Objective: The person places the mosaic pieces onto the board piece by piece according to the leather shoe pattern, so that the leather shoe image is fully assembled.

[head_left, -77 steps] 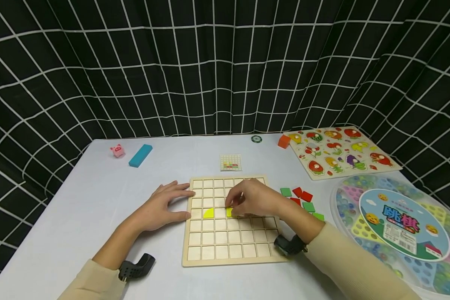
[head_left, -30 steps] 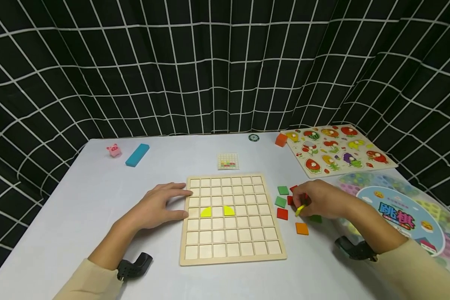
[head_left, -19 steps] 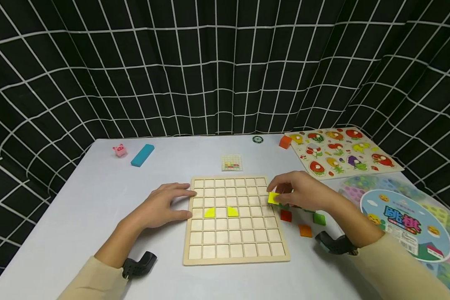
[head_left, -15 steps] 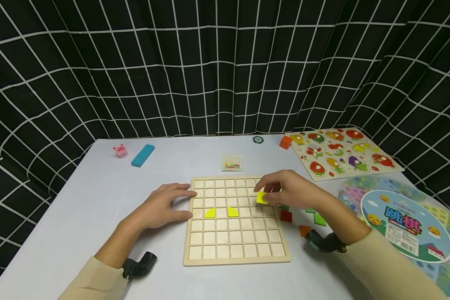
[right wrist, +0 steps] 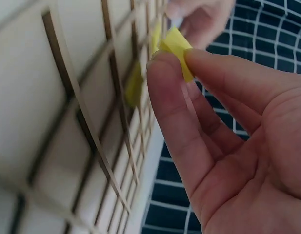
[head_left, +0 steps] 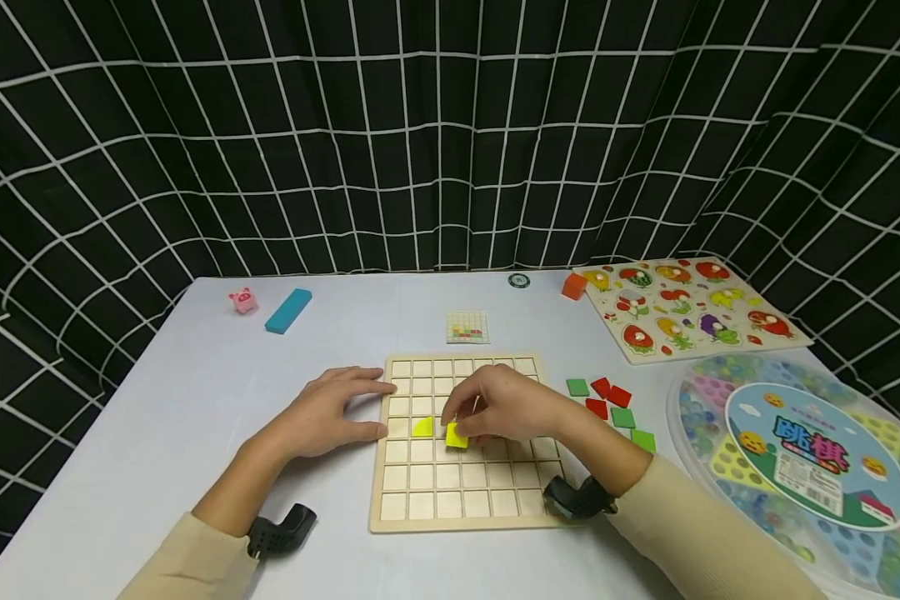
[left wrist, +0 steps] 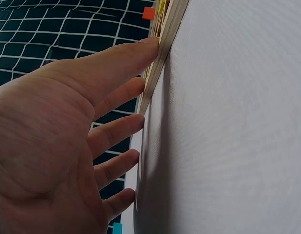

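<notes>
Yellow tile (head_left: 456,435) (pinched) in right hand (head_left: 506,410)

Matt pale wooden grid board (head_left: 461,487), smooth white table (head_left: 195,392)

Right wrist view. Right hand (right wrist: 238,146) fills the lower right of the frame; thumb and forefinger pinch a small yellow tile (right wrist: 178,45) at their tips. Tile is tilted, held just above the wooden grid board (right wrist: 52,122), not seated in a cell. A second yellow piece (right wrist: 134,87) lies in a cell beside the thumb. Left hand (right wrist: 201,17), blurred, sits past the board's far edge. Black grid-patterned cloth (right wrist: 267,44) behind.
</notes>
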Demonstrator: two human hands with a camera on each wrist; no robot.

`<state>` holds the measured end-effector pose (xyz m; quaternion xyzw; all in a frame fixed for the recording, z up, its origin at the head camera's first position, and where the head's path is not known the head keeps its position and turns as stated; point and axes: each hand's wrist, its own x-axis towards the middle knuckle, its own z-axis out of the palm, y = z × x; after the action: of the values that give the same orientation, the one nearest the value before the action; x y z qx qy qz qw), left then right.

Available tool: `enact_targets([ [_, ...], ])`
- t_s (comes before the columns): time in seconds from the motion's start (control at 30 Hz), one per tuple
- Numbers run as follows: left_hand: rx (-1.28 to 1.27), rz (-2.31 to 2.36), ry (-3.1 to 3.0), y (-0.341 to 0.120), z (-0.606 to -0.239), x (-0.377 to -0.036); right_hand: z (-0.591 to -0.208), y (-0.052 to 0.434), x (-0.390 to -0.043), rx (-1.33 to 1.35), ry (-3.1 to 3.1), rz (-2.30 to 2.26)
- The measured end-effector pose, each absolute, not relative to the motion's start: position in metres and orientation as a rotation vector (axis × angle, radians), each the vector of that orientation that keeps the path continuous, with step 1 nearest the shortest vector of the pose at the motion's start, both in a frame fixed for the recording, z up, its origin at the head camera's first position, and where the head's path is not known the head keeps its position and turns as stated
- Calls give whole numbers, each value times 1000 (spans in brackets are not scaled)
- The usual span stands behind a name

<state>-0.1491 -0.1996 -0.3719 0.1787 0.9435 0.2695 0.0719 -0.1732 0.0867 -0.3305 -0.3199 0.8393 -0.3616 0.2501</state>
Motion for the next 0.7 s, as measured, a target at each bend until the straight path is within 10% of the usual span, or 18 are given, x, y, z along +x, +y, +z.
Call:
enact_targets([
  [0.7, 526, 797, 2836, -200, -372, -149, -337, 61, -166, -1017, 2476, -685],
])
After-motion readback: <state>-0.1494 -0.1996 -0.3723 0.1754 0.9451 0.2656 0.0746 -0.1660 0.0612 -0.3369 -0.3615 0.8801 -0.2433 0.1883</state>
